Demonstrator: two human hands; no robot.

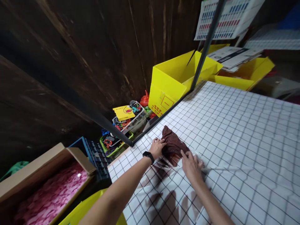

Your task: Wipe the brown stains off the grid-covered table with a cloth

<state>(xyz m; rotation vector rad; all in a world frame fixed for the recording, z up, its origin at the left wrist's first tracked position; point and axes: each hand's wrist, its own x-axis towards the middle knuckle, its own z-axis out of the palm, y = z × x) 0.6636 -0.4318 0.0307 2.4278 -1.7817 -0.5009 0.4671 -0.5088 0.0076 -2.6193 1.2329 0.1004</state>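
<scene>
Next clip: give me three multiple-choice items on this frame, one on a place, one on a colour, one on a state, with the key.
1. Where does the crumpled dark red-brown cloth lie?
A. In the cardboard box
B. On the white grid-patterned table cover
C. In a yellow bin

2. What colour is the wristband on the left arm?
A. Black
B. White
C. Green

3. How do the hands meet the cloth?
A. Both lifted clear of it
B. Only the right hand touches it
C. Left hand and right hand both rest on it

Key: 1 B, the cloth sits on the gridded cover; 2 A, the band is black; 3 C, each hand touches one edge of the cloth.
</scene>
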